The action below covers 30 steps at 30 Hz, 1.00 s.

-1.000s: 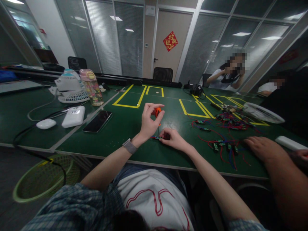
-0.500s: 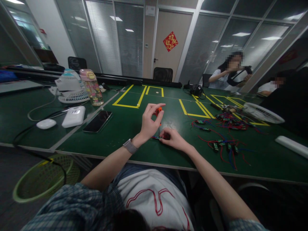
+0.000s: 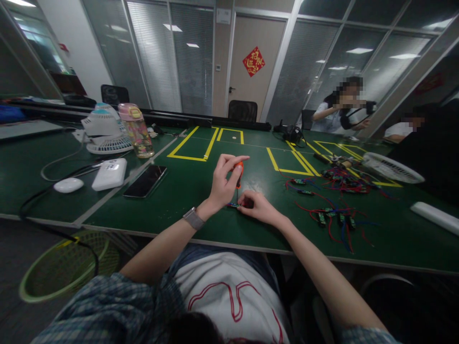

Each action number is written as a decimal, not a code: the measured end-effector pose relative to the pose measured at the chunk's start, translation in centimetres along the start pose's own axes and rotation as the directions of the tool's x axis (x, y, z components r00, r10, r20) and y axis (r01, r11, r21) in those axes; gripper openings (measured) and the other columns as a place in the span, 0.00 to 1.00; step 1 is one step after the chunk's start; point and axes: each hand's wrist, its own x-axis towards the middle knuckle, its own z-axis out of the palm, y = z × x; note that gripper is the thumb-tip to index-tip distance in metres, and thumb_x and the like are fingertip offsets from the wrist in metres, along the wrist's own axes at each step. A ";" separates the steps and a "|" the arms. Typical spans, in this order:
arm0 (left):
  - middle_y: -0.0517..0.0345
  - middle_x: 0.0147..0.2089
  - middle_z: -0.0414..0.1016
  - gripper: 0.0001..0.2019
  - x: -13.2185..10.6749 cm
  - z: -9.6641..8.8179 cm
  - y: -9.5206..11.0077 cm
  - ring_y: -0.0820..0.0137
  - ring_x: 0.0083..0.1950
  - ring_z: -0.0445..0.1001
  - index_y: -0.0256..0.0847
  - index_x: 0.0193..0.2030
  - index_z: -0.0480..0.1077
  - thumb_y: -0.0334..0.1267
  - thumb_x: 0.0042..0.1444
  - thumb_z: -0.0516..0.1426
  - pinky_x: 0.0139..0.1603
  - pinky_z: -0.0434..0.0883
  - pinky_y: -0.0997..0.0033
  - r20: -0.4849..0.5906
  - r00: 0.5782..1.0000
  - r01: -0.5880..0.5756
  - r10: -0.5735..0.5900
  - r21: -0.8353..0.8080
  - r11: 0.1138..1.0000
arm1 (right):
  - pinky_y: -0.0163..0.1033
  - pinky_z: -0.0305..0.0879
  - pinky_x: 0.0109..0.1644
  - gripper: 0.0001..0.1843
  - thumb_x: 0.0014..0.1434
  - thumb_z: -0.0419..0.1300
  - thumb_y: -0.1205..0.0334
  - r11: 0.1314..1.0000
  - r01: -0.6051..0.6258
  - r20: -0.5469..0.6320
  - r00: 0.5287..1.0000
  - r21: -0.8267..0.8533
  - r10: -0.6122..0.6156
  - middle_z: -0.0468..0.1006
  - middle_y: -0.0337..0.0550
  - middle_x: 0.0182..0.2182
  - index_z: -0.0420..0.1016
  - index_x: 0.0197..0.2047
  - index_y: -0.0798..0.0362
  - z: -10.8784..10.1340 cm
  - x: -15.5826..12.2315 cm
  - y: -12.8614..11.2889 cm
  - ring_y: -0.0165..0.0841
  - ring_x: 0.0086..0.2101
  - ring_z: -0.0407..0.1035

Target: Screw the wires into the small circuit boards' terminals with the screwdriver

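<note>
My left hand (image 3: 223, 184) pinches the orange handle of a small screwdriver (image 3: 239, 171), held upright with its tip down on a small circuit board (image 3: 234, 205) on the green table (image 3: 179, 191). My right hand (image 3: 257, 206) is closed on that board and presses it to the table just right of the screwdriver tip. A grey watch sits on my left wrist.
Several small boards with red and blue wires (image 3: 333, 215) lie to the right. A black phone (image 3: 145, 180), white power bank (image 3: 109, 174), mouse (image 3: 68, 184), fan (image 3: 103, 134) and bottle (image 3: 136, 130) stand at left. People sit at far right. A green racket (image 3: 64, 265) lies below the table.
A co-worker's hand that lay on the table at the right one second ago has gone. My left fingers have turned the screwdriver handle slightly; my right hand has stayed put.
</note>
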 end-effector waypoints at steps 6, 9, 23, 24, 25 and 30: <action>0.54 0.46 0.71 0.15 -0.1 0.0 -0.2 0.71 0.45 0.71 0.45 0.56 0.71 0.34 0.67 0.49 0.46 0.71 0.68 0.012 0.999 0.039 -0.039 -0.042 0.998 | 0.33 0.60 0.31 0.04 0.53 0.63 0.68 1.000 -0.004 -0.008 1.000 -0.008 0.004 0.70 0.36 0.27 0.73 0.34 0.55 0.0 0.0 -0.1 0.28 0.27 0.64; 0.54 0.45 0.71 0.14 -0.1 0.1 -0.2 0.71 0.44 0.71 0.43 0.55 0.70 0.34 0.65 0.53 0.43 0.71 0.70 -0.015 0.999 0.046 -0.047 -0.036 0.998 | 0.34 0.60 0.31 0.04 0.53 0.63 0.68 1.000 -0.003 -0.008 1.000 -0.003 0.003 0.71 0.37 0.27 0.73 0.34 0.55 0.0 0.0 0.0 0.28 0.27 0.64; 0.53 0.47 0.73 0.13 0.1 0.0 0.1 0.69 0.47 0.72 0.43 0.52 0.73 0.34 0.67 0.49 0.46 0.71 0.70 -0.017 0.999 0.041 -0.041 -0.006 0.999 | 0.34 0.60 0.31 0.04 0.53 0.63 0.67 1.000 -0.005 -0.004 1.000 -0.003 0.005 0.70 0.36 0.27 0.72 0.34 0.55 0.0 0.0 0.0 0.28 0.27 0.64; 0.53 0.46 0.73 0.12 0.1 0.0 0.1 0.70 0.47 0.72 0.43 0.51 0.73 0.34 0.67 0.50 0.45 0.71 0.70 -0.021 0.999 0.044 -0.044 -0.011 0.999 | 0.33 0.60 0.31 0.04 0.53 0.63 0.67 1.000 -0.005 -0.001 1.000 -0.004 0.005 0.70 0.37 0.27 0.72 0.34 0.55 -0.1 0.0 0.0 0.28 0.27 0.64; 0.54 0.46 0.73 0.12 0.1 0.0 0.0 0.70 0.46 0.72 0.43 0.51 0.73 0.34 0.67 0.51 0.44 0.71 0.70 -0.026 0.999 0.045 -0.045 -0.012 0.999 | 0.33 0.60 0.31 0.04 0.53 0.63 0.67 1.000 -0.005 0.000 1.000 -0.005 0.005 0.70 0.37 0.27 0.72 0.34 0.55 -0.1 0.0 0.0 0.28 0.27 0.64; 0.55 0.41 0.68 0.08 -0.1 0.0 0.1 0.71 0.42 0.70 0.42 0.47 0.74 0.35 0.63 0.56 0.41 0.71 0.72 -0.049 0.998 0.027 -0.026 0.024 0.999 | 0.34 0.61 0.31 0.05 0.52 0.63 0.67 1.000 -0.010 0.000 1.000 -0.007 0.010 0.70 0.37 0.27 0.73 0.35 0.55 -0.1 0.0 -0.1 0.28 0.27 0.63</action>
